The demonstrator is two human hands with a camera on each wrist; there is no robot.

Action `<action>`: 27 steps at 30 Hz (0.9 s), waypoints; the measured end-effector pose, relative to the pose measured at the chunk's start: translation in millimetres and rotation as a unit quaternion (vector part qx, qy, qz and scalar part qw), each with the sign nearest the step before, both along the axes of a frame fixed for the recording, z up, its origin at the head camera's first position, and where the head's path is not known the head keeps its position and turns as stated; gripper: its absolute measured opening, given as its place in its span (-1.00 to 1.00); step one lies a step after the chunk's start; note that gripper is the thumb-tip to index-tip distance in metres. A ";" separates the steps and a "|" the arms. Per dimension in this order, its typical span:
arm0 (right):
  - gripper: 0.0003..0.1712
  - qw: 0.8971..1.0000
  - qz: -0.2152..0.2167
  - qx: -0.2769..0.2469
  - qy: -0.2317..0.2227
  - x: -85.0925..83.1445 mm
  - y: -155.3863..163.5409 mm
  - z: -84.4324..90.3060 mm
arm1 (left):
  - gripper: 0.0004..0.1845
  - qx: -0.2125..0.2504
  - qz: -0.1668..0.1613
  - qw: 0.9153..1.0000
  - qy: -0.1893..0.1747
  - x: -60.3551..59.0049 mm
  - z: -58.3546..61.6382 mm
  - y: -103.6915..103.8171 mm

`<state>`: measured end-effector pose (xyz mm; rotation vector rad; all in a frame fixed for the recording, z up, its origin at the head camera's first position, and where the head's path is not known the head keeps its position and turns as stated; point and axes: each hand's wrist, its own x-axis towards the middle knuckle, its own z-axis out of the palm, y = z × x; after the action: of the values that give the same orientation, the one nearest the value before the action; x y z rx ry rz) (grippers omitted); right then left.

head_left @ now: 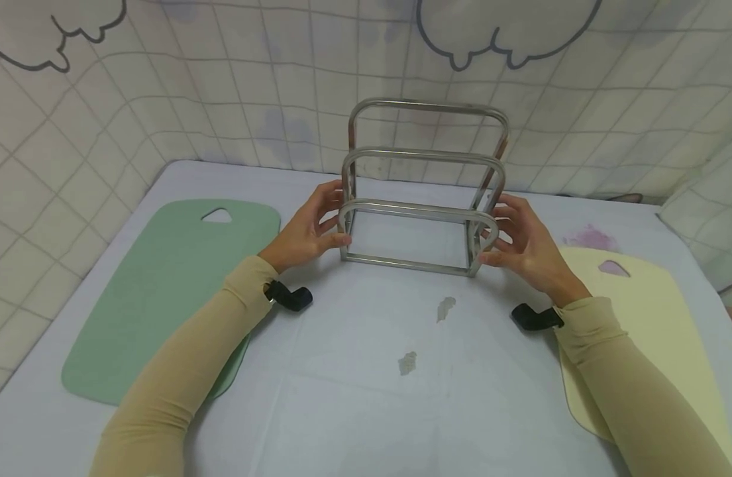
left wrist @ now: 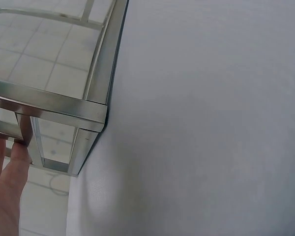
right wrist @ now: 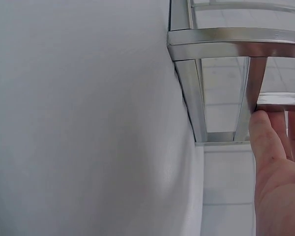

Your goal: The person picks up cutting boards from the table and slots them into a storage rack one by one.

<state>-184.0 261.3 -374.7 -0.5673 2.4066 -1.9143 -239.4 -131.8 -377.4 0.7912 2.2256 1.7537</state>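
A silver metal rack (head_left: pixel 425 211) with three upright loops, rising in height toward the back, stands near the back of the table. My left hand (head_left: pixel 300 240) holds its left side, thumb at the front post and fingers farther back. On the opposite side my right hand (head_left: pixel 525 250) grips the frame the same way. In the left wrist view, the left fingers (left wrist: pixel 15 164) touch the rack's side bars (left wrist: pixel 49 101). The right wrist view has the right fingers (right wrist: pixel 265 135) against the rack's side (right wrist: pixel 211 43); the thumbs are mostly out of frame there.
A green cutting board (head_left: pixel 175 291) lies flat on the left, partly under the left forearm. On the right lies a pale yellow cutting board (head_left: pixel 652 331), partly beneath the right forearm. Two grey worn patches (head_left: pixel 407 363) mark the white tabletop (head_left: pixel 354 404). A checked curtain (head_left: pixel 294 86) hangs behind.
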 end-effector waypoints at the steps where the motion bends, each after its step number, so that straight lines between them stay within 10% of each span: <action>1: 0.05 1.000 -0.001 0.000 0.000 0.3 0.5 0.0 | -0.03 0.000 -0.002 1.000 -0.001 -0.3 0.0 0.4; 27: 0.03 1.000 -0.001 -0.003 -0.004 -1.6 0.4 0.6 | -0.03 -0.003 -0.001 1.000 0.008 -3.7 -0.3 0.5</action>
<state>-185.6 261.7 -374.1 -0.5563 2.3997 -1.9213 -243.1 -131.4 -377.7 0.8089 2.2391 1.7447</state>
